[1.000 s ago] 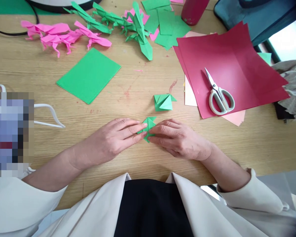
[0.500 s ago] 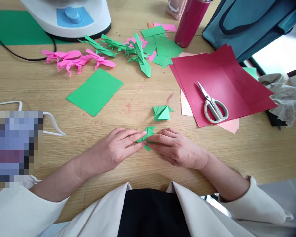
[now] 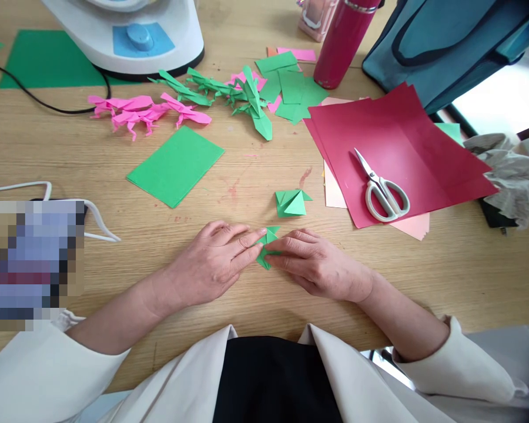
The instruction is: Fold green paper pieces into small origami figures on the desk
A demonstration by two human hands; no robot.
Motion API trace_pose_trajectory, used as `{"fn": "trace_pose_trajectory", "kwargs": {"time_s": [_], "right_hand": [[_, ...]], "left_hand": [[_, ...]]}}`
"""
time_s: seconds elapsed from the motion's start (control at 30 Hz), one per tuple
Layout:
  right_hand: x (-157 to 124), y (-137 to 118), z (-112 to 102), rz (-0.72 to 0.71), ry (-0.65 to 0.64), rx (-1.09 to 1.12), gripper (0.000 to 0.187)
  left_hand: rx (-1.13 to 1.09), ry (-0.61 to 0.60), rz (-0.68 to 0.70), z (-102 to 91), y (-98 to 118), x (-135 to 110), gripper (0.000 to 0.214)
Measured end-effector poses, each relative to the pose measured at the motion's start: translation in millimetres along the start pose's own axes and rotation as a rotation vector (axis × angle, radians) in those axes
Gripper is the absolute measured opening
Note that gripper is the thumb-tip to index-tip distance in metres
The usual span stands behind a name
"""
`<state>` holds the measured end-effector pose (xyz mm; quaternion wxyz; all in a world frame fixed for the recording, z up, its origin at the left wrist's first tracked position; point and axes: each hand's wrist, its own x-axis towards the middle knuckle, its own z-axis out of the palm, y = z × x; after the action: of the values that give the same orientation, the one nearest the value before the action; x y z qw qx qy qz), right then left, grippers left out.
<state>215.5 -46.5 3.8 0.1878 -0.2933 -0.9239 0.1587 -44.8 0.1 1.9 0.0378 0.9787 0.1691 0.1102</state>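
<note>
A small piece of folded green paper (image 3: 271, 232) lies on the table in front of me, partly covered by my fingers. My left hand (image 3: 216, 258) comes in from the left, its fingertips pressed on the paper's left edge and upper part. From the other side, my right hand (image 3: 317, 261) pinches the paper's right edge between bent fingers and thumb. The fingertips of both hands nearly meet over it. Just beyond them rests another folded green paper piece (image 3: 291, 203), apart from both hands.
Scissors (image 3: 381, 187) lie on red sheets (image 3: 423, 141) at the right. A stack of green paper (image 3: 176, 166) sits at left centre. Behind are pink folded figures (image 3: 145, 114), green folded figures (image 3: 255, 108), a white appliance (image 3: 167, 47), a red bottle (image 3: 346, 44) and a blue bag (image 3: 449, 53).
The fingers of my left hand have slid a little to the right over the green paper and cover more of its left side. The whole view has shifted slightly.
</note>
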Motion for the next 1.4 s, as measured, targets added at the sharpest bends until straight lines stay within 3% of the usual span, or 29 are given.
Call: {"fn": "trace_pose_trajectory", "kwargs": {"time_s": [0.53,0.77,0.97,1.27,1.4], "right_hand": [[2.2,-1.7,-0.4,0.005,0.007,0.012,0.029],[1.7,-1.8,-0.6,0.011,0.003,0.011,0.028],[1.0,-1.9,0.0,0.012,0.007,0.012,0.027],[1.9,-1.5,0.4,0.020,0.014,0.016,0.026],[1.8,-1.9,0.3,0.027,0.009,0.017,0.026]], "left_hand": [[0.009,0.084,-0.048,3.7,-1.3,3.7,0.042],[-0.001,0.021,-0.093,2.1,1.9,5.9,0.050],[0.002,0.028,-0.039,6.7,-4.2,-0.3,0.050],[0.031,-0.150,-0.147,1.7,-3.4,-5.2,0.072],[-0.056,-0.140,-0.084,-0.3,-14.2,-10.0,0.058]]}}
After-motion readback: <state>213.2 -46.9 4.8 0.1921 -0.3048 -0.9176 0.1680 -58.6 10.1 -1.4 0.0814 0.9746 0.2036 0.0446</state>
